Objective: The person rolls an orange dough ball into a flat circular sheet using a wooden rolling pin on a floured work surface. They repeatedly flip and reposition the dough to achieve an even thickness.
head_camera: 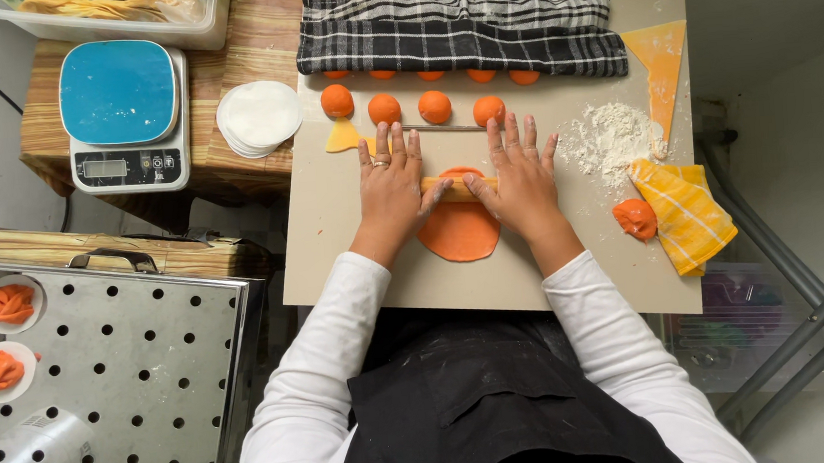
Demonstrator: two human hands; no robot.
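Head view, only one I have. Left hand point(391, 186) and right hand point(521, 177) lie flat, fingers spread, palms pressing a short rolling pin point(457, 186) across an orange dough disc point(459, 228), frame centre. No closed grip on either; the pin sits under open palms.

My read on doing it well: keep pressure even on both palms so the disc stays round, and keep the pin centred on the dough.

Board point(356, 264) is pale beige. Four dough balls point(434, 107) sit in a row just above the hands, more half hidden under a checked cloth point(456, 25) at top. Flour pile point(608, 136) to the right, a yellow striped cloth point(686, 212) and a folded orange piece point(635, 218) beside it.

Upper left: scale point(126, 116) with blue top, stack of white rounds point(259, 116). Lower left: perforated metal tray point(141, 366) with two shaped orange pieces point(9, 304). Grey floor at right.
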